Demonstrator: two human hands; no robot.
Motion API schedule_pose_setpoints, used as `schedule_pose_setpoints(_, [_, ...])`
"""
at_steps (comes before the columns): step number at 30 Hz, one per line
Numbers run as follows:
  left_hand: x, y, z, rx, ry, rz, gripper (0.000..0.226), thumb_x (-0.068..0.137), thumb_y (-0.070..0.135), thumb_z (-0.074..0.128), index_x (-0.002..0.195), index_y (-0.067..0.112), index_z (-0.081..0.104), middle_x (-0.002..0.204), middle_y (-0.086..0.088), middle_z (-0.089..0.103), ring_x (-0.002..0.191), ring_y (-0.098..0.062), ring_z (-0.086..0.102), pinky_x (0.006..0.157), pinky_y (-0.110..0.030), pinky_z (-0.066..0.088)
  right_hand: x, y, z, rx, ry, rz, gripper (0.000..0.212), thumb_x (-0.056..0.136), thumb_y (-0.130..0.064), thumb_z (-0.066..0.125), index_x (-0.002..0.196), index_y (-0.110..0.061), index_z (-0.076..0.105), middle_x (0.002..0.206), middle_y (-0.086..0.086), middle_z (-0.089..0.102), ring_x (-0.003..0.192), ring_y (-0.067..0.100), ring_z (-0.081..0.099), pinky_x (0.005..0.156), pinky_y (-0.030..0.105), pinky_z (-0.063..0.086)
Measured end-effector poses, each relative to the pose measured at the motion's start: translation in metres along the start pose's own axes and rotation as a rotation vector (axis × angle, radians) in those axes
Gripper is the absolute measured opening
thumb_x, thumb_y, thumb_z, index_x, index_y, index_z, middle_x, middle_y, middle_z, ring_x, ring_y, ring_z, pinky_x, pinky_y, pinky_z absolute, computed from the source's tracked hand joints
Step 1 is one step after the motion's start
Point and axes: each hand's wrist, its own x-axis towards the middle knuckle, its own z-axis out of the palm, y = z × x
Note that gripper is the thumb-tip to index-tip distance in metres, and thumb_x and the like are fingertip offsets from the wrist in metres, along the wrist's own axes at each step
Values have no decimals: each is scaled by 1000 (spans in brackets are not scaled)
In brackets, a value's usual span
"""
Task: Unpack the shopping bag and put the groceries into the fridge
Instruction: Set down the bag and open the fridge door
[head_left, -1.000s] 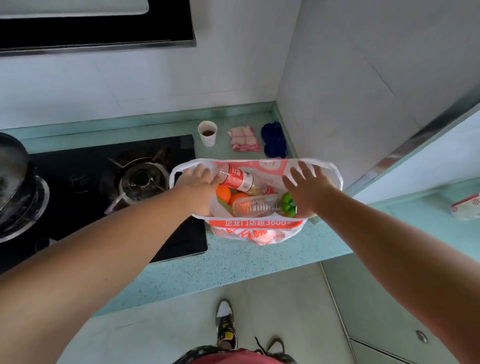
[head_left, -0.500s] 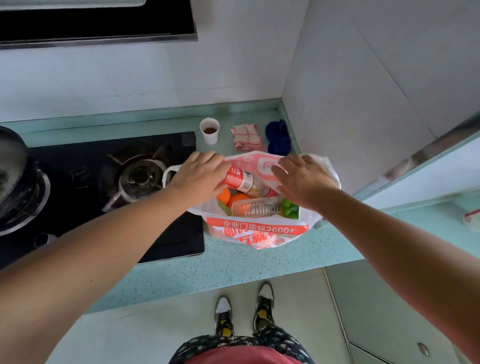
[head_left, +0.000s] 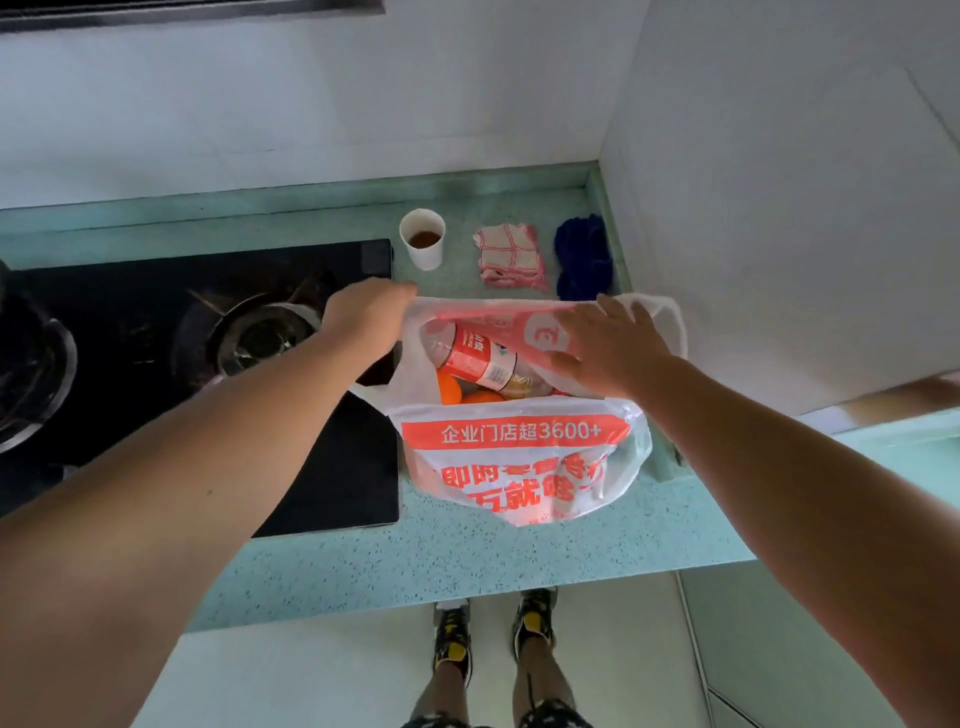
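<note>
A white plastic shopping bag (head_left: 519, 467) with red print stands on the teal counter beside the stove. Inside lie a clear bottle with a red label (head_left: 480, 356) and, under it, orange fruits (head_left: 449, 389). My left hand (head_left: 366, 319) pinches the bag's far left rim. My right hand (head_left: 610, 345) lies on the bag's far wall at the right, fingers spread and pressing the plastic, over part of the contents. The fridge is not in view.
A black gas hob (head_left: 208, 374) with a burner lies left of the bag. Behind the bag stand a paper cup of brown liquid (head_left: 423, 239), a pink checked cloth (head_left: 511, 257) and a blue cloth (head_left: 582, 257). White walls close the corner; the counter (head_left: 467, 561) runs on to the right.
Both hands have shifted on the bag's rim, the left gripping its far left edge and the right pressing the far wall. The clear bottle and green item are now covered.
</note>
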Motion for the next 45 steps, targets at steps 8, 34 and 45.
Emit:
schedule_pose_setpoints(8, [-24,-6,48,-6,-410,-110,23,93,27,54,113,25,66,102,0,64,94,-26,64,80,-44,58,-15,-2,46,405,-310,7,114,59,-104,10,143,-33,40,131,1,62,105,23,66,85,46,59])
schedule_pose_setpoints(34, [-159,17,60,185,-321,597,26,88,26,50,114,28,53,105,9,63,100,-19,61,104,-39,33,-177,-30,31,-94,170,-105,37,86,-58,64,109,-30,72,111,6,57,107,29,54,94,49,51])
schedule_pose_setpoints(45, [-170,29,65,199,-422,625,44,89,32,54,131,20,50,116,2,61,111,-21,58,106,-36,36,-185,-33,38,-149,50,78,36,101,-51,40,103,-23,63,91,4,68,73,25,68,64,36,58])
